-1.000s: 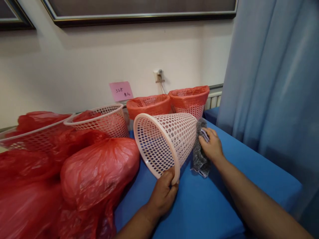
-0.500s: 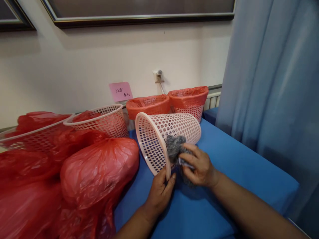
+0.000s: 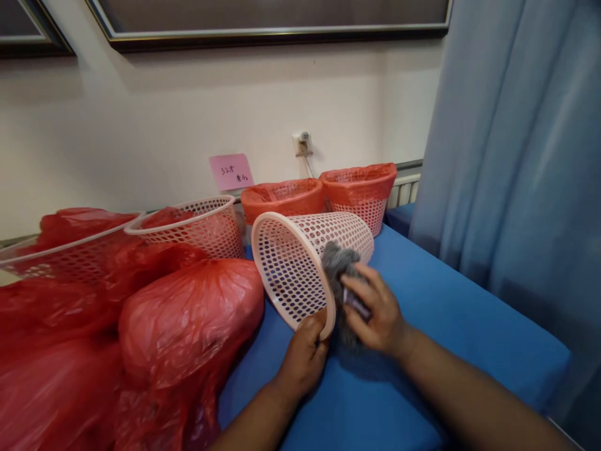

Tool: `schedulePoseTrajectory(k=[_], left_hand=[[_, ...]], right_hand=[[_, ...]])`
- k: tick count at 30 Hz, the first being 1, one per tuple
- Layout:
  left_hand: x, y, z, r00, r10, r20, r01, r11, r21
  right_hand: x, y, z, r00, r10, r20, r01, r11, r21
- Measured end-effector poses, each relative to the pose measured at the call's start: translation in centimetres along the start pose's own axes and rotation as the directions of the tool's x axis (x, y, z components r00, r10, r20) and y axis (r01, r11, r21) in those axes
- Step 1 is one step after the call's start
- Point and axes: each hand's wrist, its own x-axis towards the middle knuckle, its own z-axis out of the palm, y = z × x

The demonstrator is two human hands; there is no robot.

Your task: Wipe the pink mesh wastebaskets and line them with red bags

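A pale pink perforated wastebasket (image 3: 338, 227) lies on its side on the blue table surface (image 3: 451, 300), its mouth turned to the left and toward me. My left hand (image 3: 306, 351) is closed around the lower edge of its rim. In my right hand (image 3: 378, 313) is a bunched grey cloth (image 3: 339, 263), fingers wrapped around it and pressing it against the basket's outer side close to the rim. The cloth is slightly blurred, and part of it hangs below my fingers.
Red plastic bags (image 3: 188, 319) heap up on the left. Behind them stand pink baskets (image 3: 220, 219) with red bags inside. Two red-lined baskets (image 3: 359, 185) are by the wall. A blue curtain (image 3: 507, 144) hangs at right; a pink note (image 3: 231, 171) is on the wall.
The basket has turned slightly, its mouth now facing more toward me. My right hand and the cloth have shifted a little along its side; my left hand still grips the rim.
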Motion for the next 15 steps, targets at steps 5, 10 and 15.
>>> schedulePoseTrajectory(k=[5, 10, 15], left_hand=[[0.0, 1.2, 0.0, 0.992, -0.088, -0.092, 0.081, 0.994, -0.068], [-0.4, 1.2, -0.3, 0.985, -0.124, -0.119, 0.115, 0.991, -0.074], [-0.8, 0.4, -0.3, 0.997, -0.071, -0.019, 0.072, 0.997, 0.016]], right_hand=[[-0.1, -2.4, -0.2, 0.98, -0.193, 0.055, 0.189, 0.98, 0.062], [0.2, 3.8, 0.2, 0.956, 0.268, -0.122, -0.279, 0.957, -0.077], [0.5, 10.4, -0.9, 0.62, 0.741, -0.256, -0.768, 0.641, -0.004]])
